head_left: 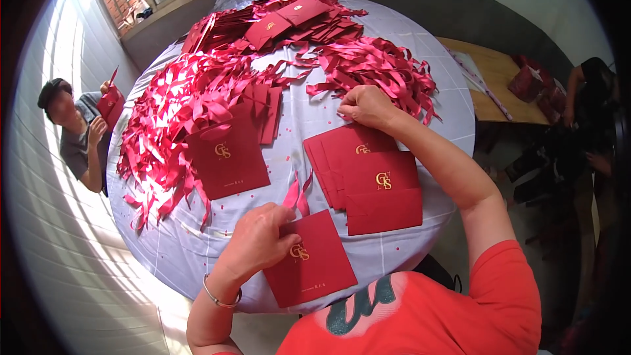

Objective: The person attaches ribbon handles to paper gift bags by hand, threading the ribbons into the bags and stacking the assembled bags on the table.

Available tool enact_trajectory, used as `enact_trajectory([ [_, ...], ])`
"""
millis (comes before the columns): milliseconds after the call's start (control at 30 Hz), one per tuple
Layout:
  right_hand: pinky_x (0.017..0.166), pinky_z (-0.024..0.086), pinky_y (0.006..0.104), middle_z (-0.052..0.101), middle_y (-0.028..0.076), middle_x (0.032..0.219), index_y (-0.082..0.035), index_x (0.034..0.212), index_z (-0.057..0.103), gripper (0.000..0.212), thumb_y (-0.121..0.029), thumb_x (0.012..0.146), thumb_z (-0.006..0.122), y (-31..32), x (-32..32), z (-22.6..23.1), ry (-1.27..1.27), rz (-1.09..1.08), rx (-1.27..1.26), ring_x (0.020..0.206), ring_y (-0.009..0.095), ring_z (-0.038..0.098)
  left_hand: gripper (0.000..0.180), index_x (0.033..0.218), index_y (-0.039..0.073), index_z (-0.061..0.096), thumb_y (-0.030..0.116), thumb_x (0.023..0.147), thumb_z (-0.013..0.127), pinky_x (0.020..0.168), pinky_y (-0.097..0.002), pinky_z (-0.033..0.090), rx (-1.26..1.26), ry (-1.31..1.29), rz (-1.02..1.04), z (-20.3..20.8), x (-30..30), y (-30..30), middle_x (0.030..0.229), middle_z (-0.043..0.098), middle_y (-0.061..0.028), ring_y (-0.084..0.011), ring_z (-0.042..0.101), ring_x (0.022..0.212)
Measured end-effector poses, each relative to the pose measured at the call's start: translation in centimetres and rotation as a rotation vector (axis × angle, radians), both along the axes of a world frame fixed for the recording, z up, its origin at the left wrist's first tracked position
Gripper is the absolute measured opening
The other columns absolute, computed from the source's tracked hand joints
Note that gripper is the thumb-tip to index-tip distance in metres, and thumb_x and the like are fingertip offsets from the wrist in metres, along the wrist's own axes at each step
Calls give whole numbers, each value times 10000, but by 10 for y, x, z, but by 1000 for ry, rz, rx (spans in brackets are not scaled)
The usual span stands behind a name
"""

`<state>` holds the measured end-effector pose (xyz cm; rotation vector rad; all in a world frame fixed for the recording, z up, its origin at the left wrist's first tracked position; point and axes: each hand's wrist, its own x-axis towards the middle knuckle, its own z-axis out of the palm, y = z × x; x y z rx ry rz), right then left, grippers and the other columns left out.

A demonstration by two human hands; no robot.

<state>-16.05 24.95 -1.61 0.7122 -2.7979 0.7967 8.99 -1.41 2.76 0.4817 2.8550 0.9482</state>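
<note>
My left hand (pixel 258 235) is closed on the upper left part of a flat red paper bag (pixel 319 266) with a gold emblem, its thumb lying across the front. Two ends of pink-red ribbon (pixel 293 192) stick out above that bag's top edge. Farther right, my right hand (pixel 369 106) is in a pinch at the near edge of a heap of loose ribbons (pixel 378 62); whatever its fingertips hold is too small to tell. Just below it lies a fanned stack of red bags (pixel 323 171), overlapped by a folded red bag (pixel 383 213).
Bags with ribbon handles (pixel 231 167) cover the round table's left side. More red bags (pixel 279 26) are piled at the back on the pale tablecloth (pixel 296 108). Beyond the left edge, a person (pixel 82 131) holds a red bag. A wooden table (pixel 490 79) stands at right.
</note>
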Motion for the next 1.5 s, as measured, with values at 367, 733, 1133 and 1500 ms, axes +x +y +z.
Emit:
enact_trajectory([
  [367,881,528,438,726,127,989,-131,976,778,223,-273,820,706,84,-56,32,360,-308,170,931,322,675,247,829,36,669,280,861,701,665,-477,496,-96,-56,-79,-6,-22,4,794,668,-177,-383,646,760],
  [733,826,534,455,720,154,941,-73,866,756,165,-183,827,639,82,-58,31,365,-261,76,893,358,679,193,850,41,681,231,853,716,662,-444,511,92,98,-98,-29,-19,-6,778,680,-146,-359,654,737],
  [1133,623,543,234,684,32,859,-45,1085,674,165,-130,944,677,64,-8,55,-566,71,-1206,727,89,642,158,873,48,729,201,833,739,625,-361,522,243,-90,73,-30,-25,-11,730,697,-119,-240,670,666],
  [1500,685,558,245,681,77,934,29,1156,640,224,-52,947,627,64,41,74,-491,196,-1307,771,125,660,160,870,30,722,182,830,751,618,-345,529,202,-78,79,-36,-22,-11,759,709,-128,-226,684,658],
])
